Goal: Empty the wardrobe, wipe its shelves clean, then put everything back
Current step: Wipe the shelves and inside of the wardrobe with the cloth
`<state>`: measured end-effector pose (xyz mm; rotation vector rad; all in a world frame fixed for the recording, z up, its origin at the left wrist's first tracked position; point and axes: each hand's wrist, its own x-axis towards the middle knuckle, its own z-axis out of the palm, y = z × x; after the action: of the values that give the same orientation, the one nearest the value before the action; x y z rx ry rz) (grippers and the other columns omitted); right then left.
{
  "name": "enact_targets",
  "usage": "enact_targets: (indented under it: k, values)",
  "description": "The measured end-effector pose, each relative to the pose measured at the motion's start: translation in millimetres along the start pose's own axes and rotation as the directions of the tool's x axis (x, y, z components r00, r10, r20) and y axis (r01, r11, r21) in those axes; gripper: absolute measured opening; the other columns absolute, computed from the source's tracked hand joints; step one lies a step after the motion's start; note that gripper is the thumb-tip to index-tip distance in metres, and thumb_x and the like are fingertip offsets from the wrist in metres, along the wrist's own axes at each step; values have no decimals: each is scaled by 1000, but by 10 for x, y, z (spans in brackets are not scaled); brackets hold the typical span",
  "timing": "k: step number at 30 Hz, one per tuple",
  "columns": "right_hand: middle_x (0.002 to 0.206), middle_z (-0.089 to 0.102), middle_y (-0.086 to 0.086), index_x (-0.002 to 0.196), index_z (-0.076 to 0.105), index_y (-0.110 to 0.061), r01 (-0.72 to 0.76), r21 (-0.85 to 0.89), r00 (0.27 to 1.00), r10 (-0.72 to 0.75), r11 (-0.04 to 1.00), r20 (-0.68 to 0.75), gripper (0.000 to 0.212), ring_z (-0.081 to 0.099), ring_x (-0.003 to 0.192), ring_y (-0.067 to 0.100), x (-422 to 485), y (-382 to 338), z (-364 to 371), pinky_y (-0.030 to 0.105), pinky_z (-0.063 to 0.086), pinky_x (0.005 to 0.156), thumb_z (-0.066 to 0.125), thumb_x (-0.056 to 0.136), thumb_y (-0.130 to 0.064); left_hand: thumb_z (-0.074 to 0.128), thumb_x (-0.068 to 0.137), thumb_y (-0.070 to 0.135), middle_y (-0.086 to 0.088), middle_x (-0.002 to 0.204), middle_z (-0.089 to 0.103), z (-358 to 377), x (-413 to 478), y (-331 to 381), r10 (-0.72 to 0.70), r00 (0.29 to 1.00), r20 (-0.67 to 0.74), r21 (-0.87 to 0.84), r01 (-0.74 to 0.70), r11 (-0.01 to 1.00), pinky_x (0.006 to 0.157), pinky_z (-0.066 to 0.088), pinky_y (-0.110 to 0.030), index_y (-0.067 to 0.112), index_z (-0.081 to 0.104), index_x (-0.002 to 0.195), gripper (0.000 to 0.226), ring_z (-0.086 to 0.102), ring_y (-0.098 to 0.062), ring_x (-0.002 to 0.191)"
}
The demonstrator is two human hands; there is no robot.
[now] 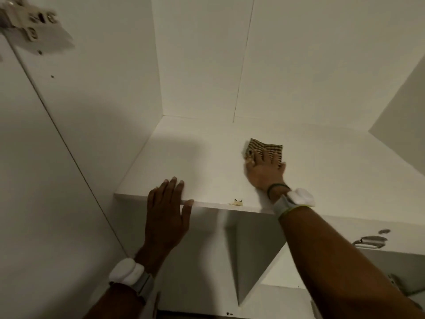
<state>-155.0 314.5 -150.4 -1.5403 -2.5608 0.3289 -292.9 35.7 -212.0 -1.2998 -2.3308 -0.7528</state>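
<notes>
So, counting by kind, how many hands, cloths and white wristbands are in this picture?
Hands: 2, left hand and right hand
Cloths: 1, the striped cloth
White wristbands: 2, left wristband and right wristband
Total: 5

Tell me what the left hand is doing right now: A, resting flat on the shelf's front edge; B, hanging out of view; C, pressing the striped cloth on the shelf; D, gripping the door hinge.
A: the left hand lies with straight fingers over the front edge of the shelf, while the right hand presses the striped cloth further in.
</notes>
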Motion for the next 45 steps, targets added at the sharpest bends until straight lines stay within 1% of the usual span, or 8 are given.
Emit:
enact_targets:
  k: [9,15,18,20,23,36,41,45]
  values:
    - [168,-2,13,161,7,-24,-225,-9,974,225,974,30,64,-9,151,45,-180,-351,86,68,-7,117,24,104,-47,44,103,40,-5,157,40,-100,-168,-36,33,999,-5,-36,-33,999,123,20,-47,14,46,149,53,32,-24,148]
    - [169,-3,5,160,10,-36,213,88,958,-226,973,177,63,-11,152,41,-623,-1741,387,68,-10,114,26,102,-54,50,100,29,-4,165,26,-140,-446,-160,81,997,0,-30,-81,996,124,15,-50,16,31,157,62,15,-22,155]
    - [169,-1,2,159,14,-40,413,120,869,-430,903,245,62,-12,152,38,-1009,-2362,543,66,-12,115,26,100,-59,62,89,24,-19,150,48,-54,-516,-237,110,994,-11,10,-110,994,116,31,-61,9,41,147,64,28,-30,148]
    - [169,-5,0,159,11,-40,470,134,828,-489,872,275,63,-17,152,35,-1146,-2497,557,62,-16,117,22,100,-60,80,77,20,-23,140,55,36,-569,-272,85,996,-17,26,-85,996,111,36,-65,5,44,142,76,35,-33,142]
    - [169,-5,-2,159,10,-42,504,121,804,-515,855,297,61,-16,153,31,-1111,-2318,450,60,-15,118,19,102,-60,64,84,17,-25,146,48,81,-615,-242,75,996,-55,26,-74,997,117,28,-61,-3,47,143,64,30,-33,146]
    - [169,8,1,158,17,-37,-70,79,997,71,994,-10,57,-2,154,36,-857,62,15,65,-3,119,23,103,-50,57,80,13,-11,165,20,-98,-532,24,-25,1000,-6,-115,25,993,122,20,-56,5,29,156,81,12,-27,155]
    - [168,4,12,160,17,-25,-172,67,983,176,983,-50,61,-7,151,46,-977,-394,137,68,-7,117,25,103,-45,60,81,7,-7,168,13,-210,-596,-61,-1,999,38,-137,6,991,122,23,-54,9,24,158,86,9,-24,156]
    - [168,4,12,160,16,-28,57,86,998,-59,995,17,60,-5,151,45,-1115,-1199,286,68,-5,117,26,104,-44,59,81,9,-9,167,17,-241,-729,-106,-14,997,73,-140,24,990,122,23,-53,9,25,158,84,12,-25,155]
